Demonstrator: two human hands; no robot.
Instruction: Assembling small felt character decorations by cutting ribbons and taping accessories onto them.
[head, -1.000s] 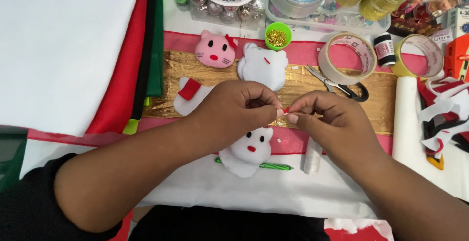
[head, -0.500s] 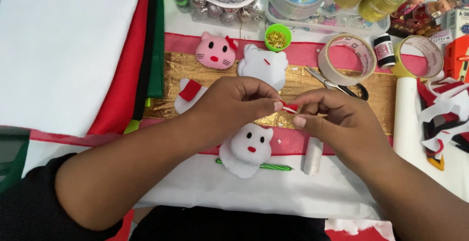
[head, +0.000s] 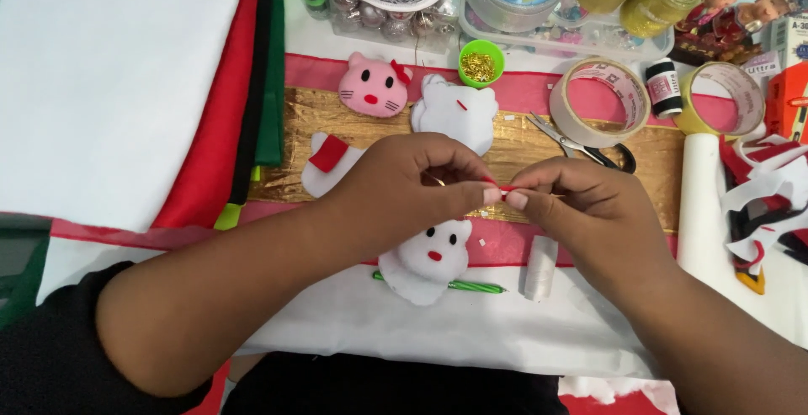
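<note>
My left hand [head: 412, 183] and my right hand [head: 581, 204] meet above the work table, fingertips pinched together on a tiny red felt piece [head: 507, 190]. A thin needle or pin seems to stick out to the right of my right fingers. Just below the hands lies a white stuffed animal face [head: 427, 259] with black eyes and a red nose, resting on a green pen [head: 475, 285]. A white thread spool [head: 539, 267] lies to its right.
A pink cat face [head: 372, 87], a white cat-shaped felt piece [head: 457, 110] and a white piece with a red patch [head: 327, 161] lie on gold fabric [head: 522, 141]. Scissors [head: 581, 146], tape rolls [head: 599, 99], a green cup of gold beads [head: 481, 61], stacked felt sheets [head: 101, 78].
My hands stay pinched on the small red piece, with only slight shifts of the fingers. Nothing else on the table has moved.
</note>
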